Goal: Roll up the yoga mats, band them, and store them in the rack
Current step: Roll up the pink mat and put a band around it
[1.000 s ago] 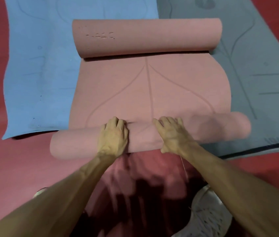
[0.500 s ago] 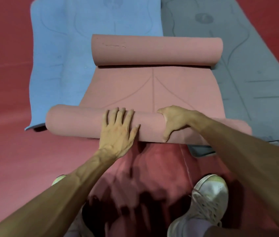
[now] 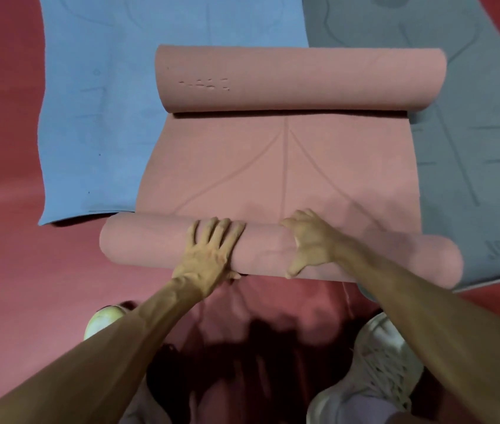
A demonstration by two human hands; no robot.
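Fingers of the left hand [image 3: 212,252], spread flat half a second ago, are now drawn together and bent over the top of the roll. At the 5 o'clock corner of the view is a white laced shoe [image 3: 377,362]. The pale toe of another shoe [image 3: 104,316] shows at 7 o'clock, both on the red floor [image 3: 3,240]. Two bare forearms reach forward from those corners.

Both hands grasp the near roll [image 3: 150,246] of a pink yoga mat [image 3: 273,166], which lies across the view from 9 o'clock to 3 o'clock. The left hand has its palm on the near face and its fingers curved over the crest. Just to its right, the right hand [image 3: 310,240] hooks its fingers over the top and presses its thumb down the near face. The two hands are close together but apart, both near the roll's middle.

Beyond the hands, a flat stretch of the pink mat runs toward 12 o'clock, marked with a centre line and two curved lines. It ends at a far roll [image 3: 300,78], also lying crosswise. Under the pink mat lie two unrolled mats side by side: a blue mat [image 3: 104,117] at 10 o'clock and a grey mat [image 3: 472,133] at 2 o'clock.
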